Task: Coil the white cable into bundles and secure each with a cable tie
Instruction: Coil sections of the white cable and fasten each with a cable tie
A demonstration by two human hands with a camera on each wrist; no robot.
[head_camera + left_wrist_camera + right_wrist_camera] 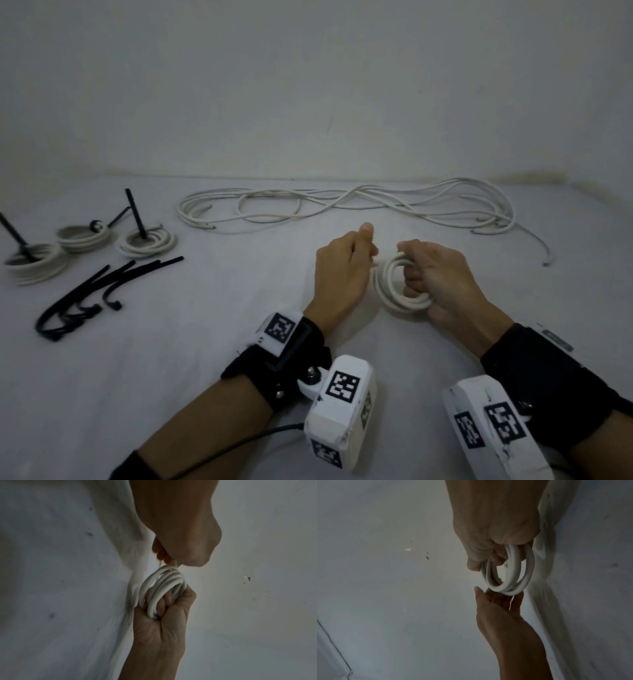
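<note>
1. We are holding a small coil of white cable [399,286] just above the bench [239,342], near the middle of its front half, with our right hand [442,277] curled through the loops and clamping them together.
2. Our left hand [342,270] is closing on the coil's far side, thumb up; the left wrist view suggests its fingertips [163,555] are pinching a short cable end, though that spot is too dim to be sure.
3. Three tied coils [85,241] are sitting by the bench's left edge, with loose black cable ties [99,294] lying just in front of them; the uncoiled white cable [342,205] is sprawling along the back edge.
4. This coil is carrying no tie yet, and the ties are lying well apart from it.
5. We are judging the risk like this: reaching left for a tie means trusting one hand, and stiff loops may spring open if that hold is loosening.
6. A free end slipping out could also unwind a turn.
</note>
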